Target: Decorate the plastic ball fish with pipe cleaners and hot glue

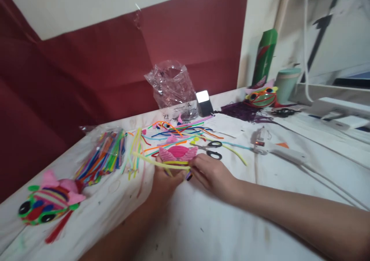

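With our left hand (169,179) and right hand (212,176) both closed in a grip on the pink fuzzy piece (178,152), we needed light, steady pressure beside the yellow stem (162,163).

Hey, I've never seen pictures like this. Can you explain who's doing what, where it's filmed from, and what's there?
There's no machine here: a person works with two bare hands. The single picture comes from a camera on that person's head, looking forward and down. The left hand and right hand hold a pink craft piece between them, with a pale yellow strip across its near side. On the white table beyond lie scissors and loose coloured strips. To the left are a bagged bundle of strips and a colourful figure; to the right, a glue gun.
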`<state>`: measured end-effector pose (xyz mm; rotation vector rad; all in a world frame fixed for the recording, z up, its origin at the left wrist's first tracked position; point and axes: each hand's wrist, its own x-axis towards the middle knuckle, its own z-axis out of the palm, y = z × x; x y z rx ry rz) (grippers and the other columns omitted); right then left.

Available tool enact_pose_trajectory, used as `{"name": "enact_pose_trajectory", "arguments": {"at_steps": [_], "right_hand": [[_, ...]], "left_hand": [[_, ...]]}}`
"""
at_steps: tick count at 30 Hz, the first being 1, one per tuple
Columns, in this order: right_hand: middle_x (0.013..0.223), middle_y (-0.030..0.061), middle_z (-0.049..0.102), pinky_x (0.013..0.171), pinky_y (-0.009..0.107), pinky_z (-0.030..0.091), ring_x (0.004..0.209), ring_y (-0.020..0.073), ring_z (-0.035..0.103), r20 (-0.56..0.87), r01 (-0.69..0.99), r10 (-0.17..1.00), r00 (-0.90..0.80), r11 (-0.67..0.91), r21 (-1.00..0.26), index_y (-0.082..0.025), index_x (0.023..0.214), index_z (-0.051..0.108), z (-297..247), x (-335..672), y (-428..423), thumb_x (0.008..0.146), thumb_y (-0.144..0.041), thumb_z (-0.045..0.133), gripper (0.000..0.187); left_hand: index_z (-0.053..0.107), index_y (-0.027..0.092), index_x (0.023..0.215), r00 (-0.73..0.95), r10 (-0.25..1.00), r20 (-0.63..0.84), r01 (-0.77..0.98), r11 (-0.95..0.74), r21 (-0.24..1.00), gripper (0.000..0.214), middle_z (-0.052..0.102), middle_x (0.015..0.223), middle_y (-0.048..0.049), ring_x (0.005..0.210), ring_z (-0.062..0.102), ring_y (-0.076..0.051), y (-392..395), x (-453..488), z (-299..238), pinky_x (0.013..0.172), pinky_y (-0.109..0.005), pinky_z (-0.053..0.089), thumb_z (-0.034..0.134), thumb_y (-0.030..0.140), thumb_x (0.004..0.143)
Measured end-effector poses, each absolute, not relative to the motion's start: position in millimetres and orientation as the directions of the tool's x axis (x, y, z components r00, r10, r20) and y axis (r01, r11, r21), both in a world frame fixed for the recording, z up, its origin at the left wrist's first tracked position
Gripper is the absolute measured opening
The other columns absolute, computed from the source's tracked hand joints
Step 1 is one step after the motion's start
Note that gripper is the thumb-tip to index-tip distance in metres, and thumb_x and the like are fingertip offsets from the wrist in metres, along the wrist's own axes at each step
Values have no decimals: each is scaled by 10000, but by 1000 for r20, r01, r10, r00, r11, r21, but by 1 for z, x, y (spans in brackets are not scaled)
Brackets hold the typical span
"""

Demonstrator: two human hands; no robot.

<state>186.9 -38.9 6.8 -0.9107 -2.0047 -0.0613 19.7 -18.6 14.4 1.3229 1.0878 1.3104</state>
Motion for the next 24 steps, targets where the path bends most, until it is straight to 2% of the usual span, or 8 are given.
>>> {"name": "enact_pose_trajectory", "arguments": {"at_steps": [3,6,12,17,21,24], "right_hand": [[829,84,621,635,271,501,754,174,596,751,582,591,-294,734,-350,-190,859,575,7,186,-42,936,-144,436,166],[780,55,609,618,259,495,710,158,589,750,525,617,-239,732,-435,-199,830,572,8,185,-42,925,-140,462,157],[740,25,660,619,259,515,666,145,628,664,433,739,-113,638,-637,-201,884,628,11,185,-43,897,-176,516,116],[781,35,687,641,274,547,690,150,662,659,361,751,-51,629,-689,-205,952,649,21,192,-44,910,-230,490,166],[797,38,689,634,285,552,686,156,669,648,379,761,41,588,-715,-211,919,655,31,201,-42,885,-274,544,133],[824,46,688,656,305,569,698,164,681,623,339,776,101,562,-755,-210,888,650,34,207,-39,872,-305,559,133]], "left_hand": [[450,217,1182,48,978,203,71,-206,976,766,667,1097,-88,926,667,-243,-15,16,9,752,-322,542,835,239,520],[460,211,1177,6,981,194,109,-193,975,757,669,1088,-89,982,654,-254,-15,14,8,802,-334,533,838,247,522],[480,209,1234,92,985,146,-144,-132,981,802,703,1015,-73,910,680,-237,-17,16,12,782,-332,536,841,229,518],[460,236,1304,194,975,110,-375,-30,926,798,700,1062,-74,941,678,-230,-11,14,8,834,-354,524,808,229,586],[511,223,1268,255,965,68,-431,51,901,746,706,1055,-84,984,670,-251,-8,11,8,895,-396,501,813,276,588],[547,221,1231,287,953,95,-450,46,892,678,696,1093,-93,1023,657,-257,-9,10,9,916,-410,492,806,315,612]]}}
